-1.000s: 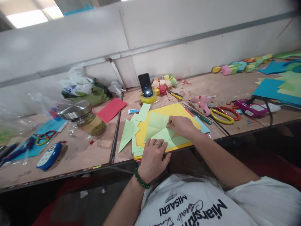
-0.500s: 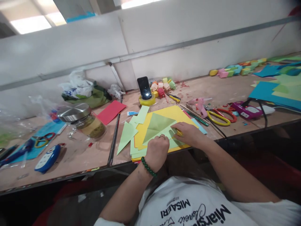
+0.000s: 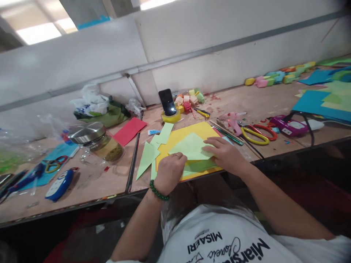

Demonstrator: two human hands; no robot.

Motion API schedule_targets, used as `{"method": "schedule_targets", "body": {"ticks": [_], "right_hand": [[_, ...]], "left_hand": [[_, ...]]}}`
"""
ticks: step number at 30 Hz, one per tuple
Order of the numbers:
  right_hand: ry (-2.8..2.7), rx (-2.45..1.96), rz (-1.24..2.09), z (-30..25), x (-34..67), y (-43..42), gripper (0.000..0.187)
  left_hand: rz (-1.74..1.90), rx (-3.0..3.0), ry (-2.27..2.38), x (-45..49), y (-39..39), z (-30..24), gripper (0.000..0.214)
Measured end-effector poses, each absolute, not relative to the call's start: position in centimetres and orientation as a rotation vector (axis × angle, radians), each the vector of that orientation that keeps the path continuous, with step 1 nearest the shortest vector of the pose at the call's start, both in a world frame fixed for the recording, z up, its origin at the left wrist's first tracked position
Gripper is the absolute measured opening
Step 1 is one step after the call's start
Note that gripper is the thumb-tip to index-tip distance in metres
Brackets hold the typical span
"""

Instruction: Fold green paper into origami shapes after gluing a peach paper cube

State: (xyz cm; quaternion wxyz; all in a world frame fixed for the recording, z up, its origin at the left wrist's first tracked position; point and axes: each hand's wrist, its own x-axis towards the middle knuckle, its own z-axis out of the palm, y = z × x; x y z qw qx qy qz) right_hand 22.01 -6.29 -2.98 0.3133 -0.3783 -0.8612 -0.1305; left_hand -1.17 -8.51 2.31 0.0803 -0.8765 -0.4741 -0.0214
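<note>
A light green sheet of paper [image 3: 190,146], creased to a peak at the top, lies between my hands over a yellow sheet [image 3: 201,128]. My left hand [image 3: 171,170], wearing a ring and a green bead bracelet, is closed on the paper's left corner. At the right corner, my right hand [image 3: 225,152] grips the paper with its fingers bent over the edge; its thumb is hidden. More green paper [image 3: 199,167] shows below the folded sheet, near the table edge. Left of the stack lie cut light green pieces [image 3: 146,157].
A phone [image 3: 167,102] leans in a yellow tape roll [image 3: 170,117]. To the right are a pink glue gun [image 3: 233,123], scissors [image 3: 255,136] and a purple device [image 3: 289,127]. On the left stand a lidded glass jar [image 3: 106,148], a red sheet [image 3: 130,131] and a blue-white device [image 3: 59,184].
The green paper has been turned from a slanted triangle to a peaked shape with its lower edge toward me. My left hand has shifted left; my right fingers have straightened over the right corner.
</note>
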Motion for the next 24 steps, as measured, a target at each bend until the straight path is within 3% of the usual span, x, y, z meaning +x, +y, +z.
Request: {"method": "schedule_targets", "body": {"ticks": [4,9,16,18,21,24], "right_hand": [[-2.326,-0.895,-0.411,-2.4,20.9,-7.0,0.018],[-2.554,-1.075,-0.298,-2.2,18.4,-8.6,0.013],[-2.546,-0.937,0.481,-1.5,20.8,-8.0,0.047],[-2.53,-0.911,0.747,-1.1,22.1,-7.2,0.044],[-2.417,-0.971,1.013,-0.9,23.1,-6.0,0.021],[-2.236,-1.11,1.052,-1.0,22.5,-5.4,0.023]], "left_hand": [[-0.299,-2.593,-1.323,-2.7,-7.4,0.9,0.023],[-0.458,-2.77,-1.209,-2.5,-8.7,-1.5,0.033],[-0.799,-2.723,-1.106,-2.9,-11.0,-2.9,0.026],[-0.858,-2.767,-1.017,-3.1,-11.1,-3.0,0.023],[-0.962,-2.813,-1.0,-3.2,-11.1,-3.0,0.019],[-1.039,-2.816,-1.034,-3.2,-11.1,-3.0,0.018]]}}
